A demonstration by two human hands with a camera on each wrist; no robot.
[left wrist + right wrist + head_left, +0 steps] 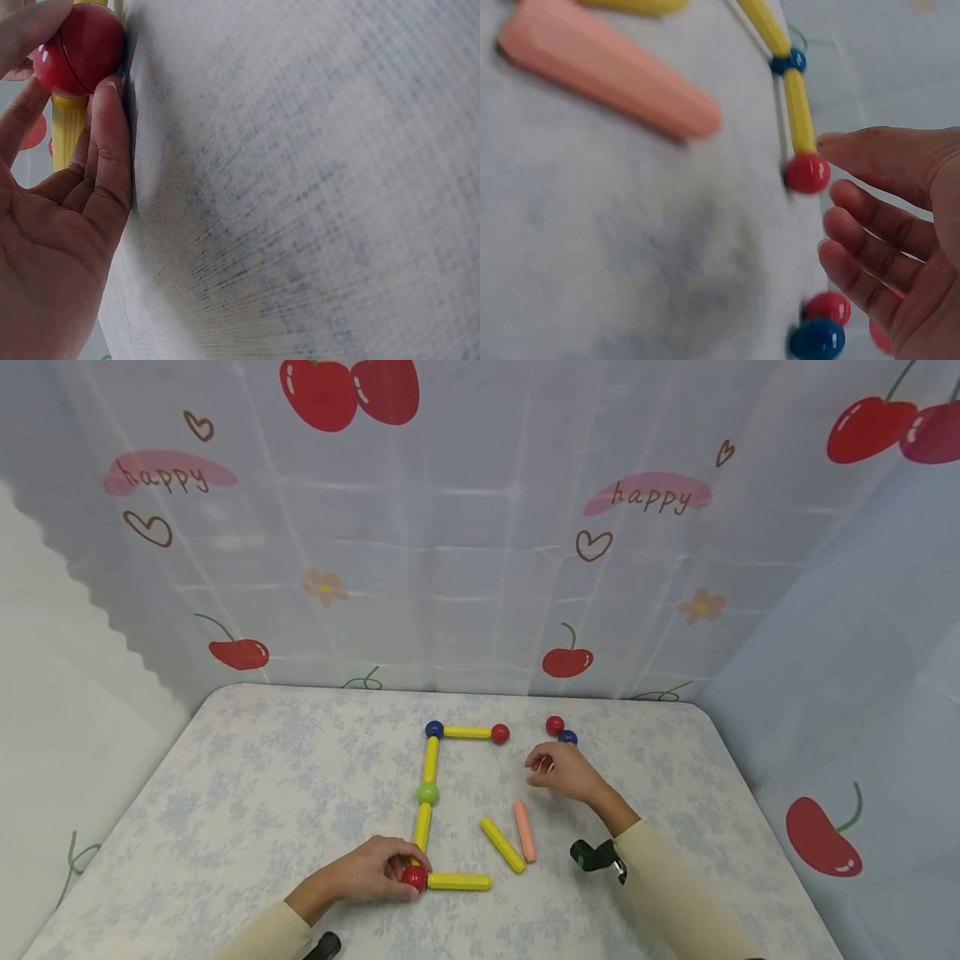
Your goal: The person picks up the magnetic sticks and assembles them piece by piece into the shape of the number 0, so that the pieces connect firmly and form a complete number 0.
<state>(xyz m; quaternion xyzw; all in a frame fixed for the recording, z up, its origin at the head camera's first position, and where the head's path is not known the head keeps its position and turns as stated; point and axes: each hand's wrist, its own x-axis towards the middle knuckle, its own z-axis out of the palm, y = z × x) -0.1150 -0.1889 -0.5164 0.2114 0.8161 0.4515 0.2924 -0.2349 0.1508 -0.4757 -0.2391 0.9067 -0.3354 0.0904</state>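
While my left hand (375, 868) pinches the near red ball (413, 878) between thumb and fingers, my right hand (567, 771) is raised over the table (225, 793), its thumb parted from the gently bent fingers and nothing in its hold. From the near red ball, the near cross rod (459, 882), yellow, runs rightward, and the lower side rod (422, 827), also yellow, runs away from me to the green ball (427, 793). Beyond this, the yellow upper side rod (431, 760) leads to the corner blue ball (434, 729), whence the yellow far cross rod (468, 732) extends rightward to the far red ball (500, 734). Inside the bend lie the loose yellow rod (503, 845) and the pink rod (525, 832), their near ends close together. The loose red ball (555, 725) and loose blue ball (567, 737) lie side by side just beyond my right hand.
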